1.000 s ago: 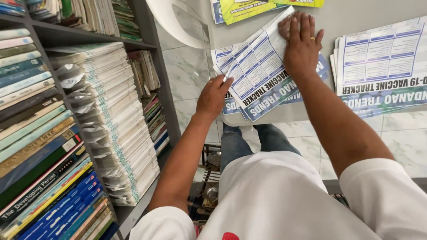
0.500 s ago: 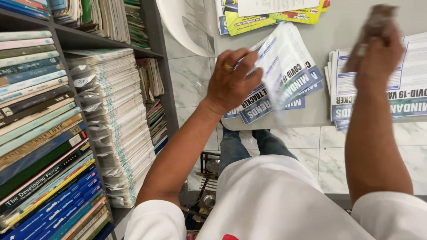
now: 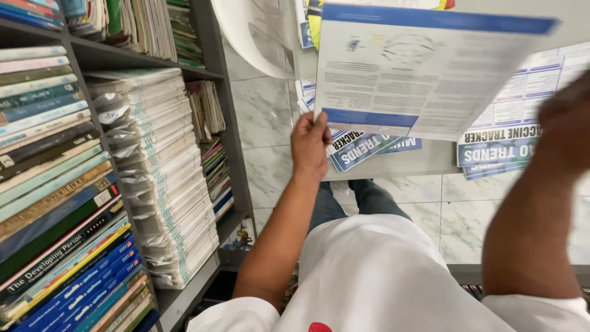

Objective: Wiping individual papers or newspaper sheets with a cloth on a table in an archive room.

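One sheet in hand: a printed sheet point(image 3: 424, 74), white with blue bands, is lifted clear of the table point(image 3: 424, 165) and tilted toward the camera.
Left hand point(image 3: 309, 144): fingers clamped on the sheet's lower left corner, thumb on the facing side.
Right hand point(image 3: 566, 126): blurred at the sheet's right edge; cannot tell whether it grips the paper or only rests against it.
Hands, relation: well apart, one at each side of the sheet.
Handling note (judgement): thin paper sags from a single corner, so support at both edges with a light pinch would keep it flat and uncreased.
Table: grey top carrying overlapping stacks of similar blue-and-white sheets point(image 3: 362, 150) below the lifted one, more at right point(image 3: 504, 132).
Shelf unit point(image 3: 227, 132), left: dark, open-fronted.
Upper compartment: papers and booklets on edge.
Middle compartment: tall bundle of wrapped booklets point(image 3: 163, 178), with books point(image 3: 49, 184) stacked flat beside it.
Floor: pale marble tiles.
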